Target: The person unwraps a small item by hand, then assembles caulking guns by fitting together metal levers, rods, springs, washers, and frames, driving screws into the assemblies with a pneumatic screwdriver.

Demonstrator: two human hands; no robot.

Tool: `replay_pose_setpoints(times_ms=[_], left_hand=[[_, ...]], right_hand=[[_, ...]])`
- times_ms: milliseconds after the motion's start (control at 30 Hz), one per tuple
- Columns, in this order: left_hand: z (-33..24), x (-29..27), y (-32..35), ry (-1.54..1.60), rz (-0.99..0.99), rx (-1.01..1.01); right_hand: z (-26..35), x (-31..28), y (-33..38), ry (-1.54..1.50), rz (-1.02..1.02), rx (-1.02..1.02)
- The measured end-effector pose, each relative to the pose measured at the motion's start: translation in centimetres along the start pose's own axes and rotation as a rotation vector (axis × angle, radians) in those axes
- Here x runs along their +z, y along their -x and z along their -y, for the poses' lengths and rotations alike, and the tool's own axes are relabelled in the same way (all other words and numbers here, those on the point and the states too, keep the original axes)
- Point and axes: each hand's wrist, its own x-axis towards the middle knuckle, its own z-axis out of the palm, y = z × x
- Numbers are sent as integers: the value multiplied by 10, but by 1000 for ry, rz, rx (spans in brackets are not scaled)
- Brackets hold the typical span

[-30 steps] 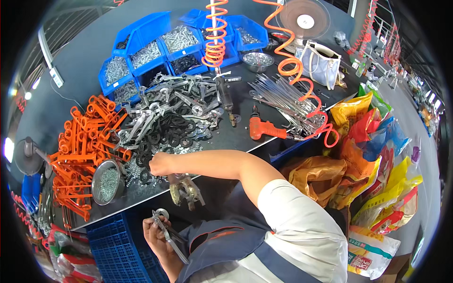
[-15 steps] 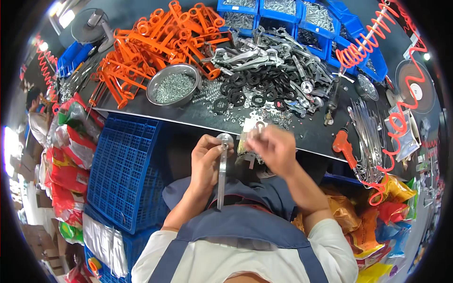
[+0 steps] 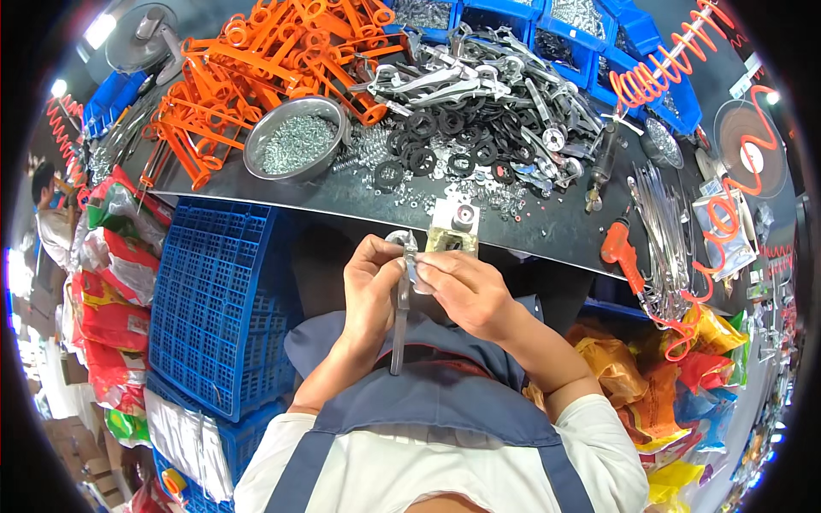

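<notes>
- A bare strip of table point(image 3: 547, 238) is running from the fixture point(image 3: 453, 227) to the red driver point(image 3: 617, 244), leaving a hand room to pass.
- The fixture is standing just ahead of the right hand point(image 3: 466, 295), blocking the straight way to the black rings point(image 3: 466, 147).
- The bowl point(image 3: 343, 128) and orange parts point(image 3: 282, 64) are crowding the left.
- The dark tool point(image 3: 605, 162) is barring the rings' right side.

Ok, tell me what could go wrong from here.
The metal lever could slip: the left hand grips it by the fingertips, with the right hand at its upper end, in front of the table rather than over it.

The steel bowl stands near the front edge; a bump might spill its small metal parts.

Loose bits near that edge could get swept off.
</notes>
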Motion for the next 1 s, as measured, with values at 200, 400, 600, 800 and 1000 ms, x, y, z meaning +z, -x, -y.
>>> replay_pose_setpoints(times_ms=[200, 400, 600, 800, 1000], left_hand=[[-3, -1, 1, -53, -4, 11], [1, 5, 2, -17, 16, -40], [-4, 3, 7, 73, 171, -154], [1, 10, 9, -103, 226, -112], [-46, -41, 4, -48, 70, 120]], right_hand=[[8, -5, -2, -48, -42, 60], [5, -4, -1, 52, -7, 2], [13, -3, 6, 399, -10, -142], [-1, -19, 16, 267, 40, 5], [-75, -158, 85, 735, -174, 485]])
